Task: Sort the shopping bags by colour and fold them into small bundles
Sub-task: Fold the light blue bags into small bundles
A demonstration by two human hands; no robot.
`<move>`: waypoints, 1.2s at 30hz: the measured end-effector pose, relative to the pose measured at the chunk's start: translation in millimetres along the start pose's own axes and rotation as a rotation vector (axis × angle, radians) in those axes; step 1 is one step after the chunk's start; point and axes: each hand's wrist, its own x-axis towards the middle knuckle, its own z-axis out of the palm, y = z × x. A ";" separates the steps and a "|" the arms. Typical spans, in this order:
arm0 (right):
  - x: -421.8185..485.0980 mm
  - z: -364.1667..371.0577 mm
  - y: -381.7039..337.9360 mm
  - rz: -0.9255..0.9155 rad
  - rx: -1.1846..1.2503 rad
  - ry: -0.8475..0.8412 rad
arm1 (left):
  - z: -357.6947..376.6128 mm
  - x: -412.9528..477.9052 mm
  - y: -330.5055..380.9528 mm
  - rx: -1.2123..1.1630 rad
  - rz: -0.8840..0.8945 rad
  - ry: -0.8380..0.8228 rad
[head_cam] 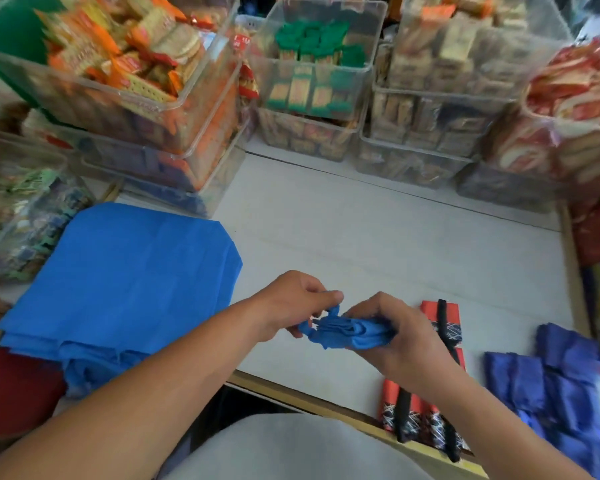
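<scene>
item: blue bag bundle (349, 332), clamped in right hand (400, 336) fingers above counter (378, 237); left hand (297, 303) fingers pinch its handle loop (333, 311). step: tying off. next: likely wrap loop round bundle.

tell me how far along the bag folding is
Done: dark blue bundles lie piled at the right, with red bundles with black straps beside them. In hand: the right hand grips a half-rolled light blue bag while the left hand pinches its loose end. Left: a stack of flat blue bags on the left, and red cloth by its near corner, look unfolded. Roughly midway, I'd guess.
</scene>
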 end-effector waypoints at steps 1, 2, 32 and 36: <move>-2.0 -4.0 -0.1 -0.019 -0.013 0.031 | 4.9 -7.8 6.0 -0.005 0.031 -0.024; -4.3 -7.4 -0.5 -0.043 -0.015 0.056 | 9.0 -16.1 10.7 0.004 0.054 -0.040; -26.9 -38.5 -52.4 0.174 0.222 0.091 | 46.9 -71.6 7.9 -0.300 0.249 0.262; -25.2 -39.6 -48.3 0.158 0.137 0.146 | 50.4 -70.6 14.0 -0.242 0.249 0.402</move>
